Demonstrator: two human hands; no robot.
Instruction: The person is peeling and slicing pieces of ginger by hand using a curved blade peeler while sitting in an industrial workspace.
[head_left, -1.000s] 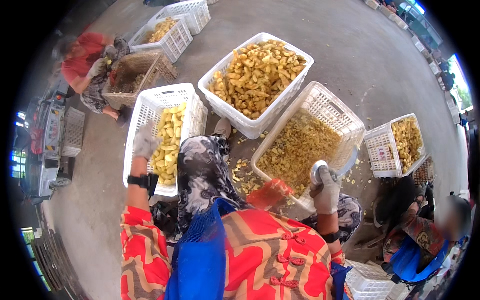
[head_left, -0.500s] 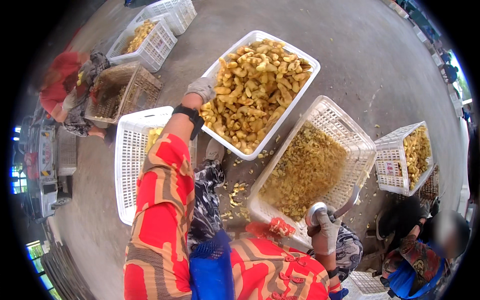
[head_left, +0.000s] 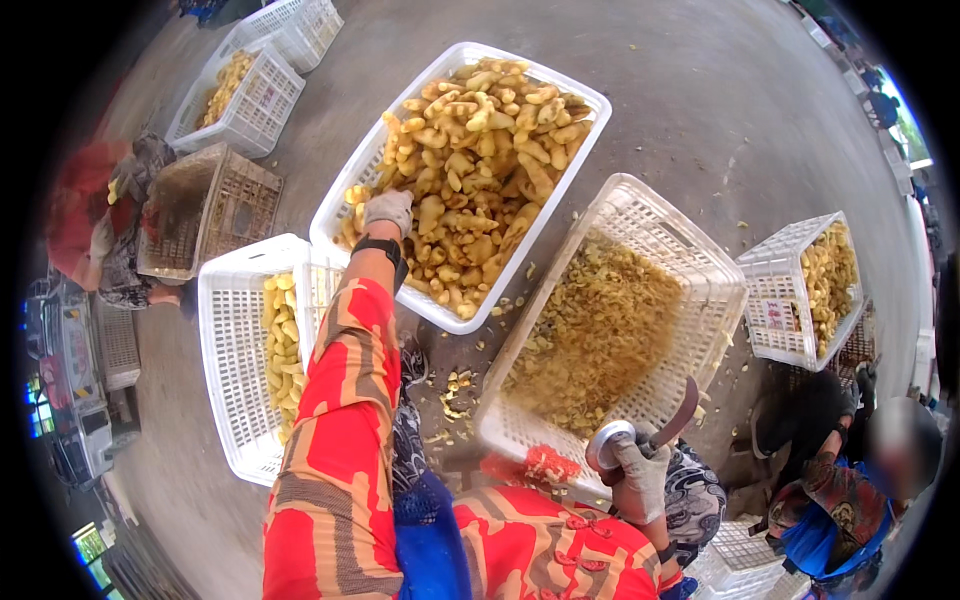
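Note:
My left hand (head_left: 388,210), in a pale work glove, is down among the knobbly pieces of ginger (head_left: 470,215) at the left side of a white crate (head_left: 590,160). Its fingertips are hidden, so I cannot see whether it grips a piece. My right hand (head_left: 640,478), gloved too, is closed round a knife (head_left: 680,415) with a curved blade pointing up and right. A round, shiny metal part (head_left: 610,443) sticks out on the thumb side. Below the blade lies a dirty white crate (head_left: 655,215) holding shredded peelings (head_left: 600,335).
At left, another white crate (head_left: 228,375) holds paler, peeled-looking ginger (head_left: 283,340). A red net bundle (head_left: 548,464) lies by my lap. Peel scraps (head_left: 457,392) litter the floor. One co-worker (head_left: 835,500) sits at right near a ginger crate (head_left: 780,300), another (head_left: 85,215) at far left.
My left hand has moved from the crate's left rim in among the ginger. My right hand has turned the knife, and its blade now shows side-on. The whole view has shifted slightly.

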